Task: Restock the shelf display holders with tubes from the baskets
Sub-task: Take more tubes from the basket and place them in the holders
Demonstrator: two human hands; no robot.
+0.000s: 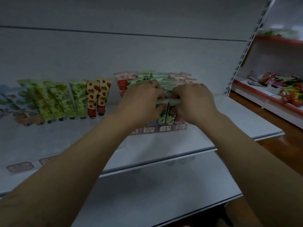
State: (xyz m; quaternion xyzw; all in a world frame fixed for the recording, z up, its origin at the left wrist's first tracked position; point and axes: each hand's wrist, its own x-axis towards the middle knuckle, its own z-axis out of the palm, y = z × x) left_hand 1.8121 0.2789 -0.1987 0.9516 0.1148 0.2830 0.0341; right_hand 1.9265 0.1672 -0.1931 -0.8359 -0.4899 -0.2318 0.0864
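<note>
shelf (213, 122): smooth matt white metal | tubes (77, 97): glossy printed plastic

R side: 2 red-edged shelves. Lower shelf (260, 93) carries bright snack packets (278, 80); upper shelf (278, 39) has blurred greenish goods (278, 32). Perforated upright (245, 54) stands btwn them & white back panel (114, 54). Wood floor (285, 145) below.

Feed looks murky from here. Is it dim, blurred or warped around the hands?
Head view: dim and bluish overall, no glare; left hand and right hand gripping the green tubes are fairly sharp; the far-left tubes smear into blur; wide-angle bend bows the shelf edge and slotted upright.
</note>
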